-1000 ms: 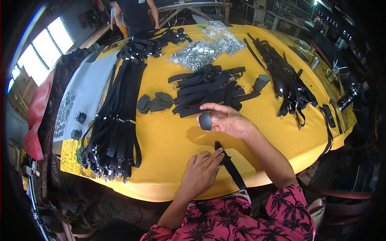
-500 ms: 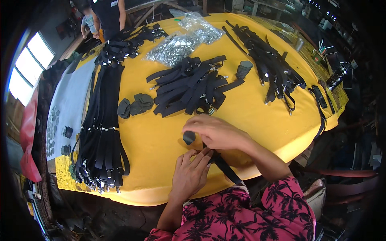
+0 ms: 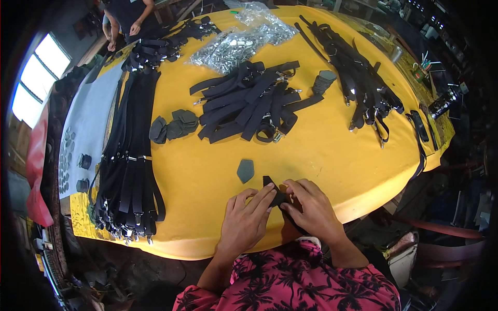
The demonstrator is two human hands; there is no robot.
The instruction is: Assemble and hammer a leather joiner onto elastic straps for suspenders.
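Note:
Near the table's front edge, a black elastic strap [image 3: 277, 195] lies between my two hands. The fingers of my left hand [image 3: 246, 220] press together on its far end, the thumb partly hidden. My right hand [image 3: 313, 210] is closed with bent fingers on the strap's right side, covering part of it. The strap runs back toward my body beneath that hand. A dark grey-green five-sided patch [image 3: 245, 171] lies flat just beyond my left fingertips, touched by neither hand.
Tangled black straps with metal clips [image 3: 249, 103] lie mid-table, with patch stacks [image 3: 175, 124] beside them. Long black suspenders [image 3: 137, 114] hang together at left; another bundle [image 3: 358, 78] lies at right. Behind is a clear bag of metal clips [image 3: 233, 46]. A person [image 3: 127, 18] stands far left.
My right hand has come down and nearer to my body, from above the patch onto the strap. The patch now lies fully uncovered. My left hand stays on the strap.

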